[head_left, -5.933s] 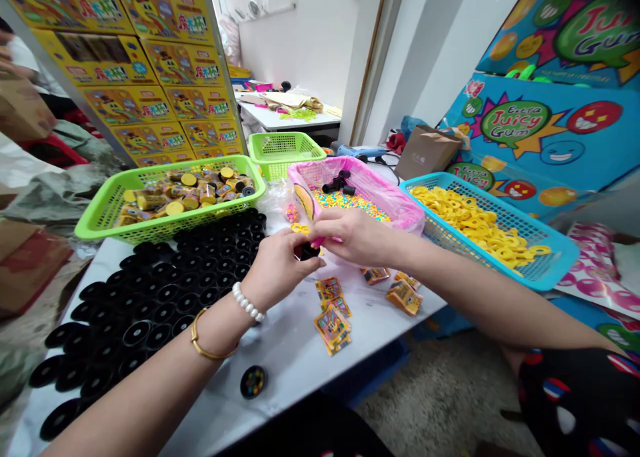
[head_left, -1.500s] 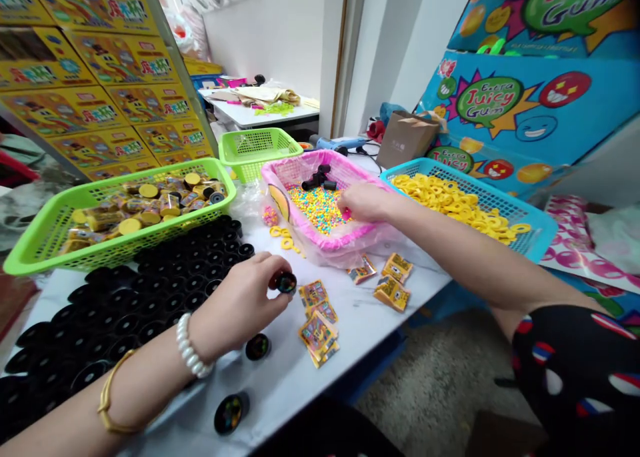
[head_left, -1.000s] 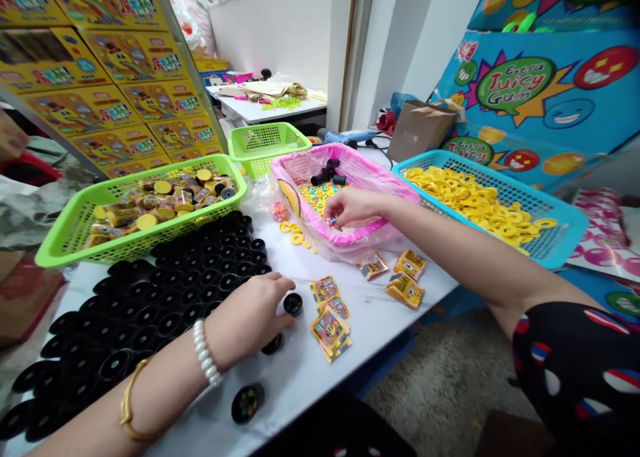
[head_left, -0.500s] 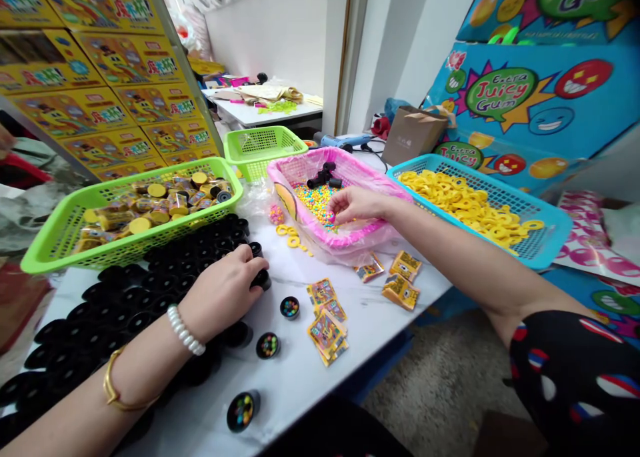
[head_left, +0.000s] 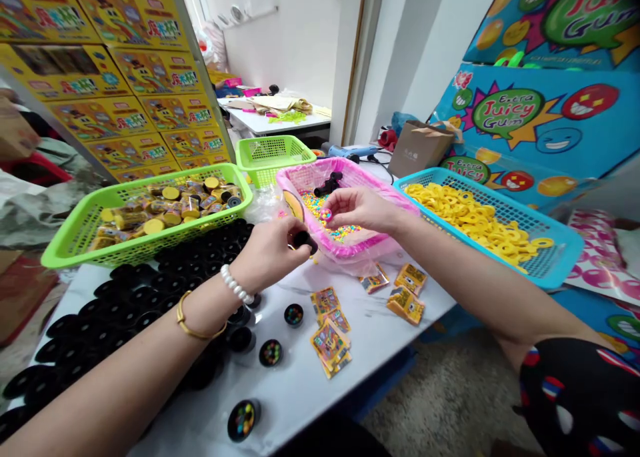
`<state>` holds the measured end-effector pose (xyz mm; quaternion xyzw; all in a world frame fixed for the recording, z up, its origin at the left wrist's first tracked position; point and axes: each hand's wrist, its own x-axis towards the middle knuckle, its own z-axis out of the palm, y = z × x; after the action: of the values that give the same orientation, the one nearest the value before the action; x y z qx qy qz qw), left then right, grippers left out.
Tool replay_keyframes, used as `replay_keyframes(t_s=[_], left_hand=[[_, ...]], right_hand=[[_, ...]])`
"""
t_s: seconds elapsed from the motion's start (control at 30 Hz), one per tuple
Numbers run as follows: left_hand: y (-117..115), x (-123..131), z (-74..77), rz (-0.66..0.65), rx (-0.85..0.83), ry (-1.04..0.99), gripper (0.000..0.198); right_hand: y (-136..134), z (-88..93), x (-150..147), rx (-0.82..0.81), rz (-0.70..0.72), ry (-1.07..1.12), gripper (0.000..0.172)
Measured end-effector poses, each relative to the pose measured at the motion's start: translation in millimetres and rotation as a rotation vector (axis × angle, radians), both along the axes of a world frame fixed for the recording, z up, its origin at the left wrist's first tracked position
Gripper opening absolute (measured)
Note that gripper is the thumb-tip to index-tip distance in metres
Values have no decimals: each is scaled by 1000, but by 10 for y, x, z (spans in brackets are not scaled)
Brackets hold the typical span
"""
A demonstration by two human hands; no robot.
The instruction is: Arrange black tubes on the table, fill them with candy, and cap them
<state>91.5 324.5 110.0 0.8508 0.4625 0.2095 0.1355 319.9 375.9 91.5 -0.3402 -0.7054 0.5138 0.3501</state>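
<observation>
My left hand (head_left: 274, 253) is closed round a small black cup (head_left: 303, 241), raised off the table beside the pink basket. My right hand (head_left: 357, 210) is over the pink basket (head_left: 340, 249), pinching a small pink cup (head_left: 325, 214) filled with candy beads. Loose coloured candy beads (head_left: 345, 232) and several black plastic pieces (head_left: 330, 182) lie in the plastic-lined basket. Rows of black cups (head_left: 120, 303) stand left of my left hand. Nearer me are three black cups with coloured beads in them, one of them the closest cup (head_left: 244, 419).
A green basket (head_left: 65, 250) holds yellow-capped wrapped cups; another green basket (head_left: 275, 173) stands behind. On the right, a blue basket (head_left: 550, 273) holds yellow rings. Printed packets (head_left: 330, 343) lie near the table's front edge. Yellow boxes (head_left: 120, 77) and blue boxes (head_left: 510, 110) are stacked around.
My left hand has lifted a black cup from the table and brought it right, towards the pink basket. My right hand has come up from the beads with the pink cup.
</observation>
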Motion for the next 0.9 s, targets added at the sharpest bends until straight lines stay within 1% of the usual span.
replay_keyframes(t_s=[0.07,0.17,0.27,0.4,0.47,0.53,0.6,0.67,0.7,0.73,0.77,0.83,0.87,0.9], left_hand=[[32,55,-6,-21,7,24,18],[28,100,-7,-38,21,70,15],[-2,115,0,-60,21,116,16],[-32,94,-12,-112,66,218,15],[-40,74,-26,-122,89,235,15],[-47,51,-41,-131,91,233,14],[-60,26,-59,-142,84,229,11],[-86,-8,-82,-148,82,222,8],[-105,-30,-96,-143,79,221,8],[-128,-57,-111,-133,72,227,10],[-152,-86,-127,-121,62,240,13],[-199,-152,-167,-94,38,305,19],[-220,-184,-192,-83,23,352,21],[-237,-212,-219,-75,8,400,23]], right_hand=[[-94,49,-81,154,-3,-55,20],[-219,89,-172,482,-42,-260,16],[-300,80,-227,823,-24,-459,18],[-376,31,-285,1206,22,-682,19],[-433,21,-324,1366,38,-750,21],[-507,25,-368,1496,59,-759,22],[-579,40,-401,1596,109,-751,24],[-617,57,-398,1607,183,-761,25],[-612,63,-376,1565,199,-765,25],[-586,66,-339,1495,176,-758,26],[-536,62,-286,1398,116,-748,27],[-365,30,-139,1151,-58,-745,27],[-250,1,-52,1013,-134,-780,26],[-124,-36,38,876,-179,-844,25]])
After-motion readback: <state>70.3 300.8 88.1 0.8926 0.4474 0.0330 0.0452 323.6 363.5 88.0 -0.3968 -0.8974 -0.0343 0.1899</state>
